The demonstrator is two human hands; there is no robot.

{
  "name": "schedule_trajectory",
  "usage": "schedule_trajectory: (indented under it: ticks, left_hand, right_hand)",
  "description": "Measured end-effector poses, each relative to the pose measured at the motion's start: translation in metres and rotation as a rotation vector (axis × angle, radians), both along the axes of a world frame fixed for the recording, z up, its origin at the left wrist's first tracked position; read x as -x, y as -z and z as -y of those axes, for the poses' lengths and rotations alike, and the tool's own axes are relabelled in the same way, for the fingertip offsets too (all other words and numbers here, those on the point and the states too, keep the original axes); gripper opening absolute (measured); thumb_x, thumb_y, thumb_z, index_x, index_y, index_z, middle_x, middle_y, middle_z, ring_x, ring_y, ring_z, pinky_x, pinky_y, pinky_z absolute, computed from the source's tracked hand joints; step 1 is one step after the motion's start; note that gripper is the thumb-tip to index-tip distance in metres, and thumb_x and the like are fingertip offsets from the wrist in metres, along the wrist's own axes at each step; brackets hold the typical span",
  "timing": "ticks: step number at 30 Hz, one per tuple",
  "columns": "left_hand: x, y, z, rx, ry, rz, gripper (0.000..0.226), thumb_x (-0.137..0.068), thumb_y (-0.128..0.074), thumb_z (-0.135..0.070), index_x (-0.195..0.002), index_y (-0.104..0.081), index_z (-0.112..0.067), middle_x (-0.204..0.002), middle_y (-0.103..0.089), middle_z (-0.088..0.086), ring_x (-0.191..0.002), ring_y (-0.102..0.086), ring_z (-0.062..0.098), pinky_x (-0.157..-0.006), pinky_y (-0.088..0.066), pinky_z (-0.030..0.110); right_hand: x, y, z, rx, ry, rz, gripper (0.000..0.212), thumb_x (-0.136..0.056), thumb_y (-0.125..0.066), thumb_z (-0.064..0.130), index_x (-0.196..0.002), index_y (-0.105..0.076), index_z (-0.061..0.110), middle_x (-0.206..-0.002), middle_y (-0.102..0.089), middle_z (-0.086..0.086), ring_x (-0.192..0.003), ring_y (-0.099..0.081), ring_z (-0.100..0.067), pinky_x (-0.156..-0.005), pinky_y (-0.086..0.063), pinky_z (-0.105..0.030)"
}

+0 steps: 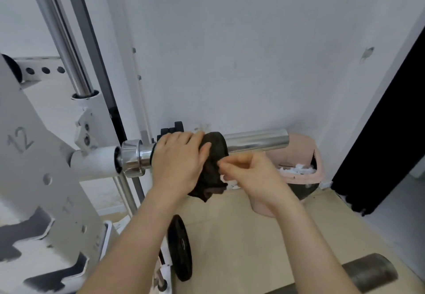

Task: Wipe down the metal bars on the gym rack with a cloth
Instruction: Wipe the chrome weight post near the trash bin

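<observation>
**Dark brown cloth**: draped over the horizontal polished chrome bar sleeve, towards its collar end, with a tail hanging below. Laid this way it wraps the round metal, so a stroke should clean the whole circumference and not only the top.

**Your left hand**: fingers together and curled over the cloth, clamping it to the sleeve. It anchors the wrap and looks placed to drive the wipe.

**Your right hand**: thumb and fingertips pinch the cloth's hanging edge. You are probably drawing the slack taut or tucking it under the bar.

**Sleeve, outer half:** bare and shining to the right of the cloth, and I judge it is yet to be covered.

**White painted steel rack upright with stamped numbers**: at your left, carrying the bar.

**Slanting chrome guide rod**: above the upright, and likely another bar due for wiping.

**Pale pink plastic bin**: just behind the sleeve's free end, holding white scraps.

**Black round weight plate**: stands on edge below, near your forearms.
</observation>
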State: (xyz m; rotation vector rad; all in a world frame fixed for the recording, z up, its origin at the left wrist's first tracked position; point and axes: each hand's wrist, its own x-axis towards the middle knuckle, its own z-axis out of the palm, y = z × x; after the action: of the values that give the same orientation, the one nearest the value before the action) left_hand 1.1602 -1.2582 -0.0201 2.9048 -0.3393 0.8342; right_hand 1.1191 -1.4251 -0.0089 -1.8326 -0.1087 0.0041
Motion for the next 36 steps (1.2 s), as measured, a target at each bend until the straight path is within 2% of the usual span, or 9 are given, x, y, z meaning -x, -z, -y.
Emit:
schedule_trajectory:
  ticks: [3,4,6,11,17,21,27,31,36]
  left_hand:
    - [-0.019,-0.026,-0.002,-0.038,-0.116,-0.217,0.063,-0.097,-0.011,-0.058,-0.089,-0.062,-0.022,-0.074,-0.06,-0.003,-0.075,-0.058,0.025,-0.072,-0.041,0.038]
    - [-0.021,-0.029,0.003,-0.035,-0.113,-0.279,0.066,-0.096,-0.009,-0.06,-0.088,-0.061,-0.02,-0.072,-0.058,-0.001,-0.072,-0.056,0.026,-0.07,-0.04,0.037]
    - [-0.022,-0.029,0.018,-0.074,-0.095,-0.332,0.061,-0.096,-0.013,-0.061,-0.095,-0.058,-0.02,-0.085,-0.063,0.003,-0.079,-0.057,0.027,-0.071,-0.038,0.038]
    - [-0.019,-0.011,0.069,-0.172,0.162,-0.134,0.059,-0.09,-0.044,-0.059,-0.131,-0.043,-0.017,-0.12,-0.057,0.003,-0.11,-0.053,0.025,-0.092,-0.037,0.039]
    - [-0.007,0.004,-0.016,-0.093,-0.135,0.021,0.046,-0.068,-0.073,-0.019,-0.11,-0.054,-0.024,-0.09,-0.058,-0.002,-0.084,-0.055,0.021,-0.077,-0.035,0.033]
    - [-0.005,-0.004,-0.014,-0.059,-0.211,-0.121,0.042,-0.072,-0.069,-0.018,-0.11,-0.051,-0.021,-0.098,-0.058,-0.001,-0.092,-0.054,0.023,-0.082,-0.033,0.034]
    - [-0.038,-0.04,0.046,-0.166,0.067,-0.417,0.033,-0.072,-0.064,-0.044,-0.096,-0.051,-0.024,-0.074,-0.049,-0.005,-0.069,-0.049,0.02,-0.061,-0.034,0.033]
    - [-0.031,-0.024,0.072,-0.11,0.048,-0.201,0.03,-0.079,-0.062,-0.036,-0.105,-0.053,-0.021,-0.088,-0.06,-0.002,-0.075,-0.053,0.02,-0.063,-0.032,0.034]
    - [-0.001,-0.019,0.036,0.084,0.122,-0.079,0.036,-0.082,-0.06,-0.015,-0.116,-0.059,-0.024,-0.101,-0.064,-0.004,-0.095,-0.058,0.021,-0.08,-0.039,0.032]
  right_hand:
    - [-0.029,0.001,0.03,0.933,0.285,0.323,0.045,-0.08,-0.066,0.018,-0.124,-0.057,0.023,-0.12,-0.055,-0.003,-0.115,-0.049,-0.022,-0.098,-0.043,-0.045]
    - [-0.039,0.001,0.035,1.118,0.268,0.358,0.058,-0.077,-0.068,0.018,-0.131,-0.048,0.024,-0.127,-0.046,-0.004,-0.122,-0.042,-0.024,-0.103,-0.036,-0.045]
    - [-0.055,0.009,0.034,1.266,0.206,0.442,0.053,-0.073,-0.068,0.015,-0.121,-0.048,0.019,-0.12,-0.049,-0.005,-0.12,-0.045,-0.027,-0.101,-0.029,-0.044]
    - [-0.079,-0.002,0.037,1.333,0.122,0.515,0.026,-0.075,-0.061,0.016,-0.1,-0.053,0.017,-0.096,-0.062,-0.001,-0.092,-0.058,-0.027,-0.084,-0.036,-0.038]
    - [-0.089,-0.008,0.043,1.401,0.037,0.517,0.024,-0.07,-0.065,0.029,-0.092,-0.056,0.024,-0.085,-0.063,0.005,-0.081,-0.061,-0.024,-0.067,-0.033,-0.034]
    - [-0.093,-0.007,0.043,1.406,0.025,0.492,0.025,-0.068,-0.065,0.029,-0.091,-0.055,0.024,-0.081,-0.063,0.006,-0.076,-0.06,-0.024,-0.067,-0.032,-0.033]
    - [-0.092,-0.001,0.041,1.417,0.091,0.557,0.021,-0.072,-0.063,0.02,-0.09,-0.052,0.02,-0.086,-0.063,0.004,-0.083,-0.061,-0.026,-0.069,-0.029,-0.034]
    - [-0.092,0.002,0.043,1.413,0.085,0.56,0.022,-0.076,-0.063,0.014,-0.089,-0.046,0.021,-0.086,-0.059,0.004,-0.083,-0.059,-0.024,-0.071,-0.031,-0.035]
    - [-0.096,-0.009,0.043,1.367,0.011,0.484,0.022,-0.072,-0.066,0.033,-0.085,-0.049,0.03,-0.073,-0.057,0.01,-0.073,-0.058,-0.021,-0.071,-0.036,-0.033]
